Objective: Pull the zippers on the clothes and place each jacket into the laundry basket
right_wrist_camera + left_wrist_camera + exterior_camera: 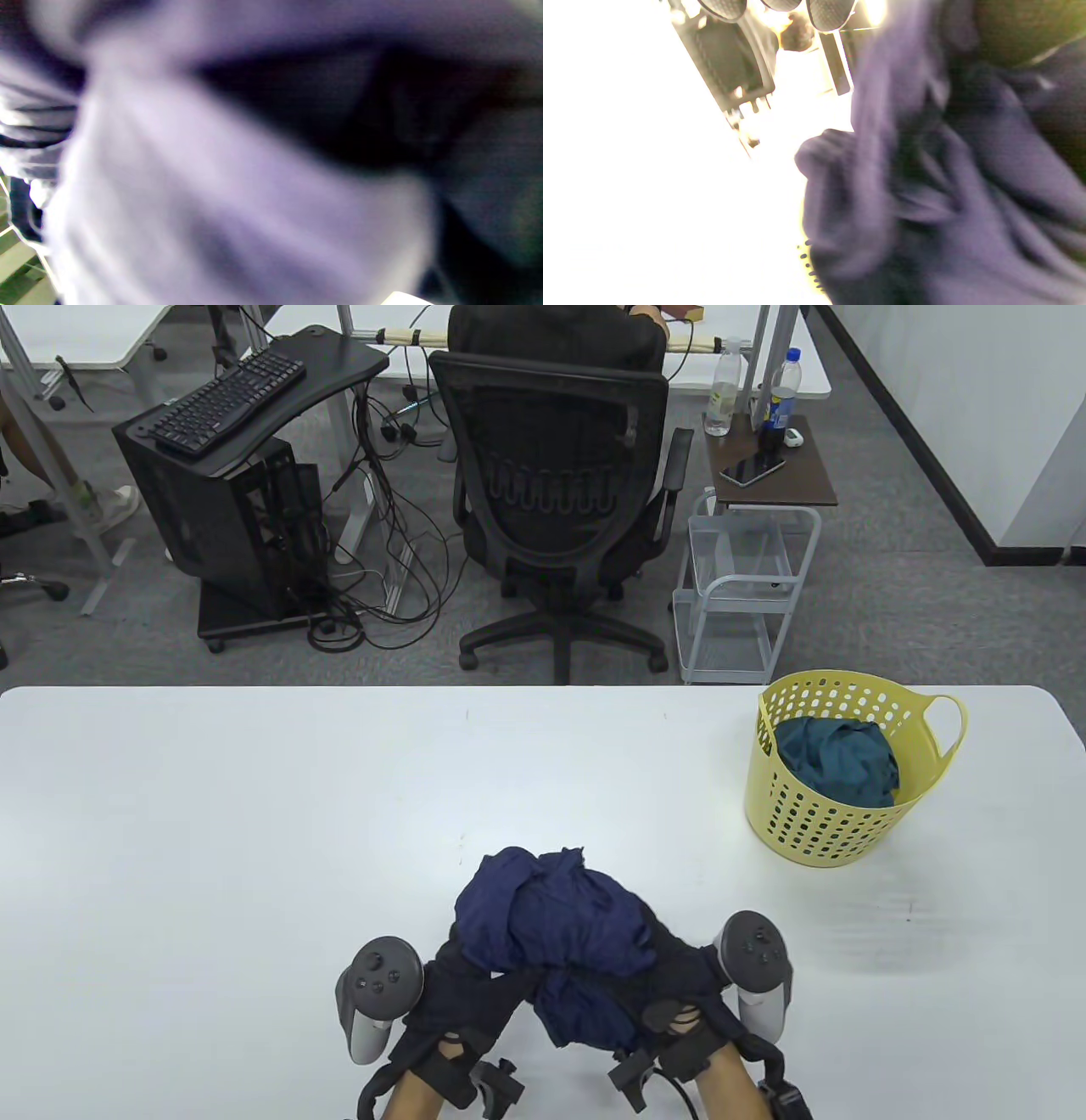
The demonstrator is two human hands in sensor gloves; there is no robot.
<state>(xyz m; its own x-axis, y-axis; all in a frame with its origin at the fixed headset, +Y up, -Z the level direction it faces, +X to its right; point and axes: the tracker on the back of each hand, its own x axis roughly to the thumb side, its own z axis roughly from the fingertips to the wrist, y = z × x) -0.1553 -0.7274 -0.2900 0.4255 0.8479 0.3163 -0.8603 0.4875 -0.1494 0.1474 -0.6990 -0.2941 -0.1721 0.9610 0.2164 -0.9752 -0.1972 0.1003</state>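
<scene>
A bunched navy jacket (560, 937) sits near the table's front edge, held between both gloved hands. My left hand (462, 984) grips its left side and my right hand (679, 976) grips its right side; the fingertips are buried in the cloth. In both wrist views the navy jacket (925, 190) (237, 203) fills most of the frame, blurred. The yellow laundry basket (836, 831) stands at the table's right with a teal jacket (836, 759) inside it.
The white table (254, 831) stretches bare to the left and behind the jacket. Beyond its far edge stand an office chair (564, 500) with a person seated, a wire cart (747, 585) and a computer stand (229, 475).
</scene>
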